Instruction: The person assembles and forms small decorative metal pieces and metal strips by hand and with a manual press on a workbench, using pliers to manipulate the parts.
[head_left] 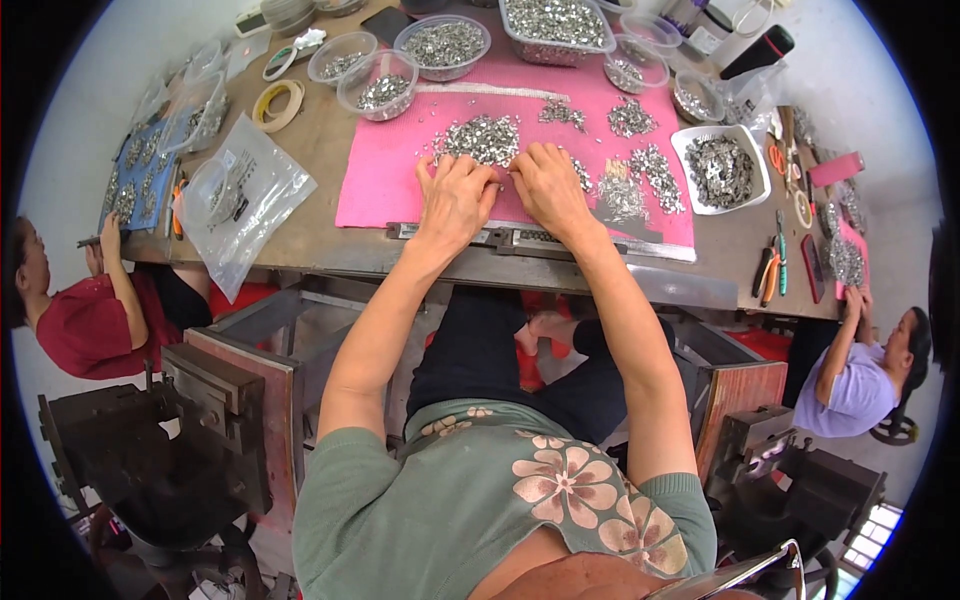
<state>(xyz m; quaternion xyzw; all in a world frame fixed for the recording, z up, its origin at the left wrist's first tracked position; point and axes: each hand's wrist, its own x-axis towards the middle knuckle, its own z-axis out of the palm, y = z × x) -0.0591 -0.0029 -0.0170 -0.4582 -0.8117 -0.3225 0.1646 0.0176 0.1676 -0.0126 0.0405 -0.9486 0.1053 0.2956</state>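
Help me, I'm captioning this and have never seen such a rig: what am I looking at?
There is no machine, only a person's bare left hand and right hand. The one picture comes from a wide fisheye camera on that person's head, looking down, so straight edges bend.

On the table lies a pink mat with heaps of small silvery pieces. Clear bowls stand toward the far side, a white dish at right, a plastic bag at left. Both hands' fingertips are by the largest heap; whether either grip holds a piece, I cannot tell.
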